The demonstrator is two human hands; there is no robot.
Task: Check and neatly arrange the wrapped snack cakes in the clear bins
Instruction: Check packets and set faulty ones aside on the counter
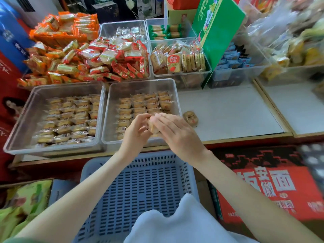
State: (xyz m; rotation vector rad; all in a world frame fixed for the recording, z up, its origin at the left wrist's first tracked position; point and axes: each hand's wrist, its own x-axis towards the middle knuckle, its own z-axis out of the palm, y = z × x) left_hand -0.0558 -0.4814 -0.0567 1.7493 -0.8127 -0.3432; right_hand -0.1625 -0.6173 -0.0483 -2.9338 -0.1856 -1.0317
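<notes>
Two clear bins stand side by side on the counter. The left bin (21,120) holds several neat rows of wrapped snack cakes (70,118). The right bin (112,106) holds more rows of cakes (145,102) in its far half. Over the right bin's near right corner, my left hand (136,130) and my right hand (173,132) meet around one wrapped cake (152,128), fingers of both curled on it. The cake is mostly hidden between them. One wrapped cake (190,118) lies alone on the counter just right of the bin.
Behind the bins lie piles of orange and red snack packs (87,55) and more clear bins of biscuits (178,60). A green carton (217,28) leans at the back. A blue slotted crate (143,186) sits below the counter edge, a red carton (271,186) to its right.
</notes>
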